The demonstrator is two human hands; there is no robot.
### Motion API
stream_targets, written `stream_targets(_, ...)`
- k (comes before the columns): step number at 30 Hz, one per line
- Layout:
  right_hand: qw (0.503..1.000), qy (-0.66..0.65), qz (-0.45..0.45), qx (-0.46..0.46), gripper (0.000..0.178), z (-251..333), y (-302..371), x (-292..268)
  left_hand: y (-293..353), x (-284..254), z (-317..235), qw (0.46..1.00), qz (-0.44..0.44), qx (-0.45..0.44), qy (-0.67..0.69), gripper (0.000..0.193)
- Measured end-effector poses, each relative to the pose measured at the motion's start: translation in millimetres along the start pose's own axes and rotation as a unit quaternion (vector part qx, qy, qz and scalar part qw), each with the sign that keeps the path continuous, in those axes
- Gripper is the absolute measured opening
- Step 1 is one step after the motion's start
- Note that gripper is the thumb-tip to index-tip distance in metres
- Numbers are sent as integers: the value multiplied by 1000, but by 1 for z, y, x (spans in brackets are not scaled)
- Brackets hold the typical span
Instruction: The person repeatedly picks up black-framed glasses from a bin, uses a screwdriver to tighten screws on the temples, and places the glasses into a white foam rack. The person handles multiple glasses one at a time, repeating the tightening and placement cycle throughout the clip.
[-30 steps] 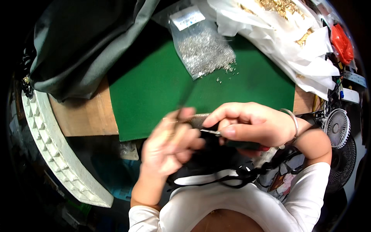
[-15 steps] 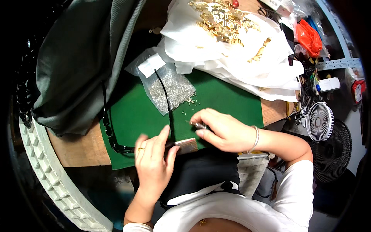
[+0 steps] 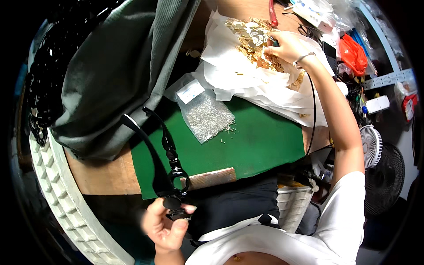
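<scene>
- While gripped low by left hand [image 3: 164, 221], black strap [image 3: 170, 152] dangles over green mat [image 3: 265, 141]: may snag.
- Right hand [image 3: 287, 46], pinching among gold pieces [image 3: 251, 37]: could scatter them off desk [image 3: 104, 176].

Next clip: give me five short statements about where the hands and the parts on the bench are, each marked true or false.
1. The left hand holds the black strap by its buckle end. True.
2. The right hand rests on the green mat. False: it reaches into the pile of gold pieces on the white paper.
3. The clear bag of small silver parts lies on the green mat. True.
4. A bracelet sits on the left wrist. False: it is on the right wrist.
5. The grey cloth covers the gold pieces. False: it lies apart, to their left.
</scene>
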State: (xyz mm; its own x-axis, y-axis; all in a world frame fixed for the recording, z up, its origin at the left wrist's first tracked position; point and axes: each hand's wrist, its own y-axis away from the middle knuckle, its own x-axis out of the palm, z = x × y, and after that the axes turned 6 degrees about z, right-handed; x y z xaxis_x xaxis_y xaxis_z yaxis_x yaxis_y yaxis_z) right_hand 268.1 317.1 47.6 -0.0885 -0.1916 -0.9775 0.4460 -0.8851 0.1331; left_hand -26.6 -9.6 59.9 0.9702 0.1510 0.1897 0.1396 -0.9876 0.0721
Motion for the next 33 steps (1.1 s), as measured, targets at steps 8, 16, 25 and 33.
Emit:
stream_targets(8,991,131,1,-8,26,19,11,-2,-21,20,11,976,88,119,-162,37)
stream_targets(16,939,-319,-122,42,16,102,74,-36,-22,25,3,981,66,65,-170,27)
stream_targets(25,762,-622,153,-100,19,195,138,7,-22,41,7,959,65,106,-256,28)
stream_targets(33,767,-630,55,-108,22,202,142,20,-26,38,6,952,47,143,-268,15)
